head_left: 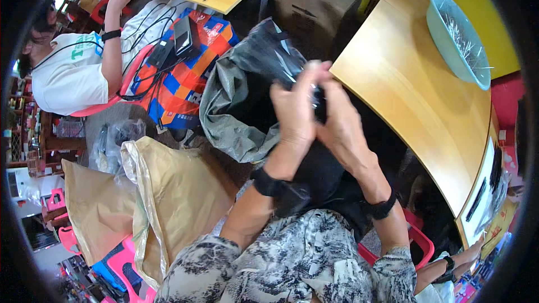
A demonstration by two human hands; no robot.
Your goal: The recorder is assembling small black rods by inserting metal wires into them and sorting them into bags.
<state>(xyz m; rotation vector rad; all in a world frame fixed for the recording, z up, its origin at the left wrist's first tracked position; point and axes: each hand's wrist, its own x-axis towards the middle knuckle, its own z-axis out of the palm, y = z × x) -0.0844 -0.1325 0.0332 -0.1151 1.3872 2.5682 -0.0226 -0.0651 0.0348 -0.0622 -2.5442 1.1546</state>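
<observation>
The left hand and right hand are cupping a blurred black item between them, fingers partly curled, presumably bracing it from both sides. Nearby, the sack is gaping, its stiff folds likely propping the mouth.

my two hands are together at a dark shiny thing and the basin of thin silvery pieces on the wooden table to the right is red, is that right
Not quite: the head view shows that the basin is pale blue-green, not red. The rest stands: your left hand and right hand are together at a dark shiny thing, and the basin of thin silvery pieces is on the wooden table.
</observation>
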